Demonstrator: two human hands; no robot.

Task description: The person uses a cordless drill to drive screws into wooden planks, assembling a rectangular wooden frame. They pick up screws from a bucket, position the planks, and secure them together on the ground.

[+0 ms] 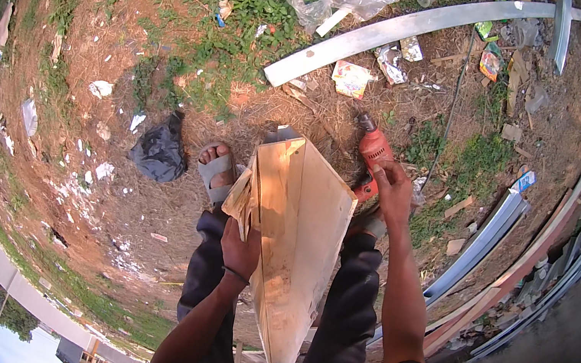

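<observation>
Left grip (240, 249) closed on wooden panel (296, 237), right grip (392, 188) around red drill (373, 153), above sandalled foot (216, 168).

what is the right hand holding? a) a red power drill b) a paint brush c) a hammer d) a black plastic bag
a: the right hand grips a red power drill beside the wooden board, which the left hand steadies.
</observation>
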